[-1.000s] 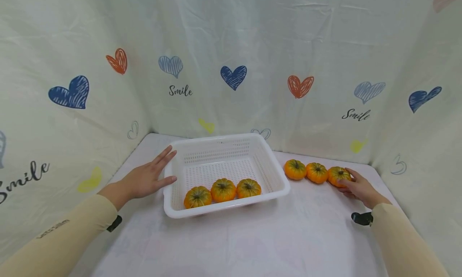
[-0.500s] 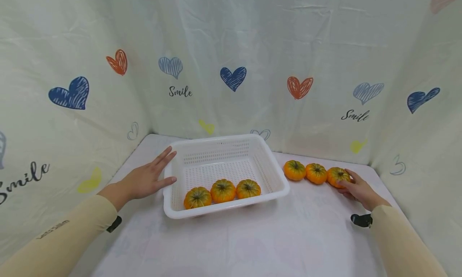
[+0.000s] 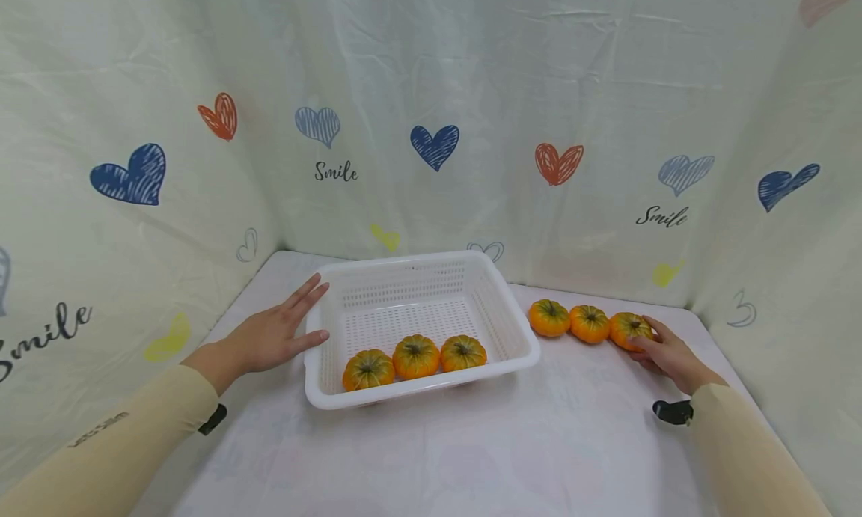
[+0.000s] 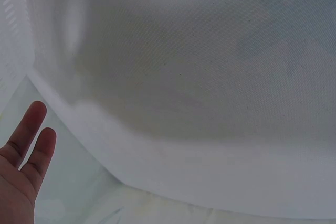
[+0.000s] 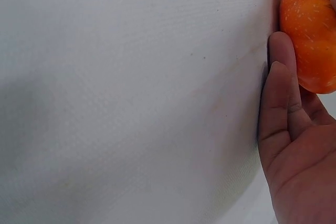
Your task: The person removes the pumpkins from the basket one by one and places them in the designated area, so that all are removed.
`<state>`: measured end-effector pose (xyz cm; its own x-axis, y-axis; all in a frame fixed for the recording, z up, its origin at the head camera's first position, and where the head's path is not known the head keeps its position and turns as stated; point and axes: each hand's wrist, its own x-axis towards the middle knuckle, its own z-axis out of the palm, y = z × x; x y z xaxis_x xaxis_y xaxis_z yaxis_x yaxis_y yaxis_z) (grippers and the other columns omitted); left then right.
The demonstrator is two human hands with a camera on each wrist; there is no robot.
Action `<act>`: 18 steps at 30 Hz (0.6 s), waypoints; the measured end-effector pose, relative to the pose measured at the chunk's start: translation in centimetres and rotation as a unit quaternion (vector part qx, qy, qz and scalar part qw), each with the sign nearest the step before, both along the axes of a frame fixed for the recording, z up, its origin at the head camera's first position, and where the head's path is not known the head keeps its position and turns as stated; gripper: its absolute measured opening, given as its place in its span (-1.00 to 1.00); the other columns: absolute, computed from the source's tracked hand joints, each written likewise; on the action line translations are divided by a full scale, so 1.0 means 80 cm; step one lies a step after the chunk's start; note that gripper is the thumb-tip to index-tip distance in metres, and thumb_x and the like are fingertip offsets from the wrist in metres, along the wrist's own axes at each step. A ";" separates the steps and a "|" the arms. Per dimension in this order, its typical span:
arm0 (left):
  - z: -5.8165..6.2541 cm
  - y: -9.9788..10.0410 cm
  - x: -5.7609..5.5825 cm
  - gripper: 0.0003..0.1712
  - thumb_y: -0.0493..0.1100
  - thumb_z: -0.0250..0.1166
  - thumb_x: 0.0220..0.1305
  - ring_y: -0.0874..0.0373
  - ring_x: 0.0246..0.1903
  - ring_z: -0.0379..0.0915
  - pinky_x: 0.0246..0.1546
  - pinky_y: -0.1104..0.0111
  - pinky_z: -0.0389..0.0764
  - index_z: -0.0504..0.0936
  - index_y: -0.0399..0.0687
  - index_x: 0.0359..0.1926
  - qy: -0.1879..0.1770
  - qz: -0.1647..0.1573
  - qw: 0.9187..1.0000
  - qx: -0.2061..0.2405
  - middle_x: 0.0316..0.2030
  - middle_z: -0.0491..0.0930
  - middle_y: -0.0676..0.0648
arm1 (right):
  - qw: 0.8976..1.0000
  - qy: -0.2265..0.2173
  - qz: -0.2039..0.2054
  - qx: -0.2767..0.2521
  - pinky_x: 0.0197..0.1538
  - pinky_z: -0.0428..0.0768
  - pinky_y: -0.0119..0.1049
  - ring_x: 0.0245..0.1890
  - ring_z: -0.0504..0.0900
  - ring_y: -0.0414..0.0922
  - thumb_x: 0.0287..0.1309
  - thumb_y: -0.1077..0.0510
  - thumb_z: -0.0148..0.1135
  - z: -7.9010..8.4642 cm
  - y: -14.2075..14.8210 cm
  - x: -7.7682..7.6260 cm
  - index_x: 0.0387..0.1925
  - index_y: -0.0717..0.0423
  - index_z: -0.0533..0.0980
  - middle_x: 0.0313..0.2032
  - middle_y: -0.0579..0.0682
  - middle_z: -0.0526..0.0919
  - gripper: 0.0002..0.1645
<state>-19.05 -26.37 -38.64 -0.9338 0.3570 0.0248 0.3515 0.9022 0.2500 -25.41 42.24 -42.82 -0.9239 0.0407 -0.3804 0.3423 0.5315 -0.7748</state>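
Where the short row of small orange pumpkins ends on the right, the person's right hand (image 3: pixel 673 356) has hold of the last one, the end pumpkin (image 3: pixel 626 328), its thumb and fingers set around the near right side. From the right wrist, I see two fingers lying low against the tablecloth (image 3: pixel 471 450), touching the underside of the orange skin, with another fingertip showing at the picture's right edge on the pumpkin's other flank. It sits level with its neighbours, the middle pumpkin (image 3: pixel 589 324) just beside it and the third pumpkin (image 3: pixel 548 318) nearest the white basket (image 3: pixel 397 319); whether any weight has come off the cloth, I cannot tell. Over on the other side, the left hand (image 3: pixel 269 337) grasps nothing: its fingers are extended and spread, thumb apart, with the tips over the basket's left rim; how firmly they press I cannot make out. Inside the basket, well apart from those fingers, three more pumpkins (image 3: pixel 416 356) line up along the near wall.
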 end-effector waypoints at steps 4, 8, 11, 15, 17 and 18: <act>0.000 0.001 0.000 0.01 0.42 -0.03 0.40 -0.35 0.30 0.27 0.10 -0.21 0.45 -0.20 0.08 0.60 0.001 -0.002 1.000 -0.001 0.58 -0.38 -0.05 | 1.000 0.002 0.003 0.001 -0.15 0.60 -0.43 -0.24 0.63 -0.13 0.45 -0.13 0.06 -0.001 0.002 0.002 0.54 0.07 -0.46 0.37 0.55 -0.02 0.09; 0.001 0.002 0.000 0.01 0.41 -0.02 0.40 -0.35 0.29 0.28 0.10 -0.22 0.45 -0.20 0.07 0.60 0.000 -0.001 1.000 -0.003 0.58 -0.38 -0.05 | 1.000 0.001 0.010 0.007 -0.11 0.62 -0.41 -0.22 0.65 -0.13 0.45 -0.14 0.06 0.001 0.002 0.005 0.52 0.15 -0.49 0.37 0.56 -0.02 0.12; 0.000 0.001 0.000 0.01 0.41 -0.01 0.40 -0.36 0.29 0.27 0.11 -0.22 0.45 -0.21 0.07 0.60 -0.002 0.001 1.000 -0.005 0.58 -0.38 -0.05 | 0.999 0.000 0.027 0.016 -0.02 0.63 -0.33 -0.16 0.67 -0.10 0.45 -0.15 0.07 0.006 0.002 0.007 0.49 0.23 -0.53 0.38 0.59 -0.05 0.17; -0.001 0.000 -0.001 0.00 0.37 0.01 0.41 -0.37 0.29 0.27 0.09 -0.23 0.45 -0.21 0.07 0.60 0.002 0.002 1.000 -0.006 0.58 -0.39 -0.05 | 0.998 -0.005 0.054 0.037 0.17 0.55 -0.05 -0.04 0.66 0.02 0.43 -0.19 0.09 0.015 0.007 0.011 0.46 0.32 -0.56 0.39 0.63 -0.16 0.23; -0.001 0.000 -0.001 0.00 0.36 0.02 0.41 -0.37 0.29 0.27 0.08 -0.23 0.46 -0.22 0.08 0.60 0.004 0.001 1.000 -0.006 0.58 -0.38 -0.06 | 0.996 -0.006 0.063 0.058 0.19 0.50 0.05 -0.02 0.65 0.08 0.42 -0.20 0.09 0.021 0.012 0.013 0.46 0.35 -0.55 0.37 0.65 -0.18 0.24; -0.001 0.000 -0.002 0.00 0.36 0.03 0.41 -0.37 0.29 0.27 0.08 -0.23 0.47 -0.22 0.08 0.60 0.005 0.001 1.000 -0.005 0.58 -0.38 -0.06 | 0.995 -0.004 0.066 0.071 0.19 0.50 0.08 -0.01 0.64 0.12 0.42 -0.21 0.09 0.024 0.015 0.015 0.45 0.37 -0.55 0.36 0.67 -0.18 0.25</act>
